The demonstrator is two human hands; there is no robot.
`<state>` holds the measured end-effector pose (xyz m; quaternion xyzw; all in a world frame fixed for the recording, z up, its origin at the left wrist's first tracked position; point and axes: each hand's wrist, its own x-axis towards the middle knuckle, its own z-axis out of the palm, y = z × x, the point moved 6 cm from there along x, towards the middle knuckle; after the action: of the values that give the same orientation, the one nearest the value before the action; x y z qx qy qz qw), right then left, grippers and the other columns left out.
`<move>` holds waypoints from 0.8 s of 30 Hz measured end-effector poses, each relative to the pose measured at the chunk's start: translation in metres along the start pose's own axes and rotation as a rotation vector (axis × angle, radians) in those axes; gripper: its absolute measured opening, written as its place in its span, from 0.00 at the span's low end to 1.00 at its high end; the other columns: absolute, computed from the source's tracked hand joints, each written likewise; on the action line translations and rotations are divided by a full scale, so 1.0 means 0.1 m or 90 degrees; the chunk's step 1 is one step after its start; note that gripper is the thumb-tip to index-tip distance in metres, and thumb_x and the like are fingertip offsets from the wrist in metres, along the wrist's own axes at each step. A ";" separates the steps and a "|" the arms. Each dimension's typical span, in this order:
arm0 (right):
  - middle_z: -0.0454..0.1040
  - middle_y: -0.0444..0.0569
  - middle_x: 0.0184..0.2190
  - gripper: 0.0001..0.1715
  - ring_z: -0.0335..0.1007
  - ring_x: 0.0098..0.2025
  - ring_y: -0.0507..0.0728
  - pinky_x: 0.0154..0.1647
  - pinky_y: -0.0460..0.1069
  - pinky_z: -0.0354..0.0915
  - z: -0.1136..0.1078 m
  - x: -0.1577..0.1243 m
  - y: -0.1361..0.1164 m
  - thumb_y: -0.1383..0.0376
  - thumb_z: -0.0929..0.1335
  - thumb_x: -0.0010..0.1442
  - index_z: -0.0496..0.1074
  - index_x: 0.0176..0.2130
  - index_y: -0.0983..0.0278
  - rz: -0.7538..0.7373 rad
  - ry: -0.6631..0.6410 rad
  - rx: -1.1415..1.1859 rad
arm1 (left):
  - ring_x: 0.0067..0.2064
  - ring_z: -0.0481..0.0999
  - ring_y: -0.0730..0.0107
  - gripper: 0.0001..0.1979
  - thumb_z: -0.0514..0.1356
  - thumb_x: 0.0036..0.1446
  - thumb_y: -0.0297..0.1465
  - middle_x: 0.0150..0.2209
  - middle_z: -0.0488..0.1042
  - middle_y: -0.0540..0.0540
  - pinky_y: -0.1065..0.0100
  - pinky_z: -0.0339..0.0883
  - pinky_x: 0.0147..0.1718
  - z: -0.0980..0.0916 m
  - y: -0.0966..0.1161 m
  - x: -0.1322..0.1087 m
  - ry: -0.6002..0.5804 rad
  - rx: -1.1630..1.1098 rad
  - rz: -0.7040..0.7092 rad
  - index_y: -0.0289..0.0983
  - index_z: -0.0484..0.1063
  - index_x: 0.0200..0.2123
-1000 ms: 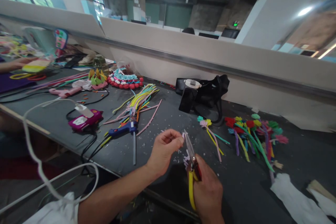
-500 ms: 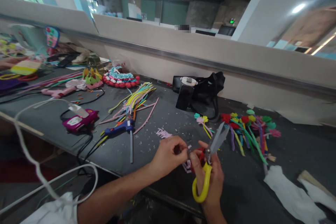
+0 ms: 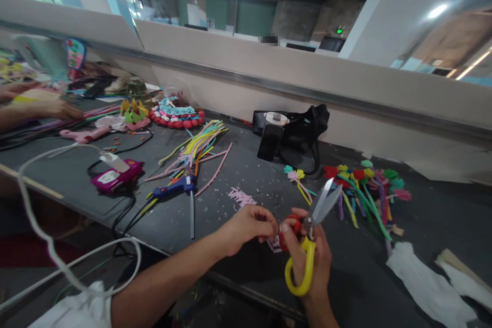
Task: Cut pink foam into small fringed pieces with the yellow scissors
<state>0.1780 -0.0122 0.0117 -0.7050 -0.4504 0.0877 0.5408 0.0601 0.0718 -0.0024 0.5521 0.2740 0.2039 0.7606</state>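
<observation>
My right hand [image 3: 313, 256] is closed around scissors [image 3: 307, 238] with one yellow and one red handle. Their blades are parted and point up and away from me. Just left of it, my left hand [image 3: 251, 228] has thumb and forefinger pinched together, close to my right thumb. Whatever sits between those fingertips is too small to make out. Short pale pink strips [image 3: 275, 244] lie under the hands, partly hidden. Beyond my left hand is a small pile of cut pink pieces [image 3: 241, 197].
A blue glue gun [image 3: 175, 187] lies left, beside a bundle of fuzzy coloured stems [image 3: 203, 143]. A magenta device [image 3: 117, 177] has a white cable attached. Colourful pipe-cleaner flowers [image 3: 365, 179] and a white glove-like cloth [image 3: 426, 282] are right. Another person's hand [image 3: 57, 109] is far left.
The scissors and my right hand have shifted slightly right. My left hand has dipped a little, its fingers closer together. At far left, the other person's hands have moved further into view.
</observation>
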 end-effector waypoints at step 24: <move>0.77 0.50 0.38 0.19 0.74 0.39 0.56 0.39 0.48 0.67 0.32 -0.31 -0.01 0.58 0.62 0.64 0.70 0.50 0.64 -0.254 -0.024 -0.289 | 0.24 0.66 0.79 0.06 0.67 0.45 0.28 0.23 0.70 0.52 0.75 0.59 0.27 -0.27 0.25 -0.12 0.238 -0.349 0.228 0.35 0.72 0.25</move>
<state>0.1400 -0.0125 -0.0113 -0.7036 -0.5980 -0.1101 0.3677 0.0335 0.0913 0.0171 0.3205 0.2425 0.4963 0.7696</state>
